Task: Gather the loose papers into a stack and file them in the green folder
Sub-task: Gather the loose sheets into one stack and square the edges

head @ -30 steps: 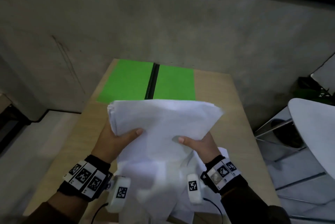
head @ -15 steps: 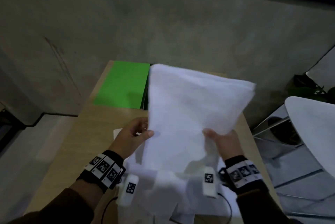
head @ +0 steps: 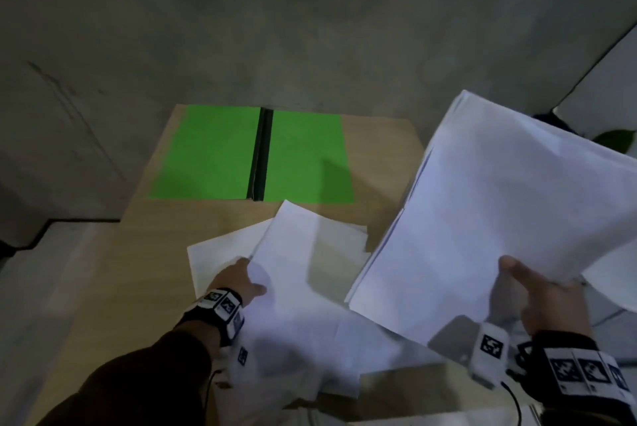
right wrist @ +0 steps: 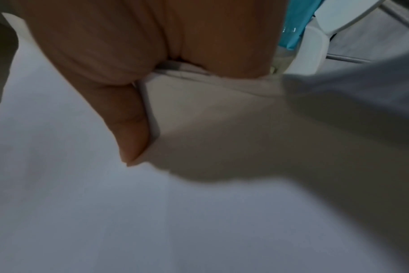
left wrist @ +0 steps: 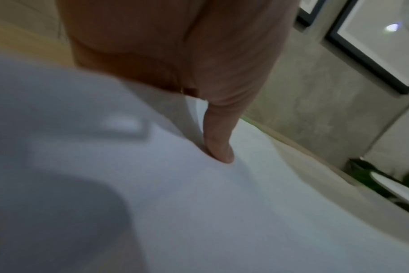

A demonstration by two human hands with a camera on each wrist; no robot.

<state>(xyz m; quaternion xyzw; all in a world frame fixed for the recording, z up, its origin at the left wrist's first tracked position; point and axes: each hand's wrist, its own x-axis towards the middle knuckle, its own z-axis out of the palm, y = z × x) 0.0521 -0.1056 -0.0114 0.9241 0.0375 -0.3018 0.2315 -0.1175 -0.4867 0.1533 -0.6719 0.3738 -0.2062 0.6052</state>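
Note:
The green folder [head: 248, 153] lies open and flat at the far end of the wooden table [head: 144, 270], its black spine in the middle. My right hand [head: 541, 291] grips a thick stack of white papers [head: 499, 215] by its near edge, raised off the table at the right; the thumb [right wrist: 128, 129] lies on top. My left hand [head: 241, 279] pinches the loose papers [head: 303, 270] that lie on the table in front of the folder, thumb [left wrist: 218, 146] on top, fingers hidden under the sheets.
More white sheets [head: 293, 356] are spread over the near part of the table. A grey concrete wall [head: 310, 29] stands right behind the table. At the far right are a white chair and a green plant [head: 617, 138].
The left hand let go of the raised stack and dropped to the loose papers on the table. The right hand carried the stack to the right, uncovering the folder.

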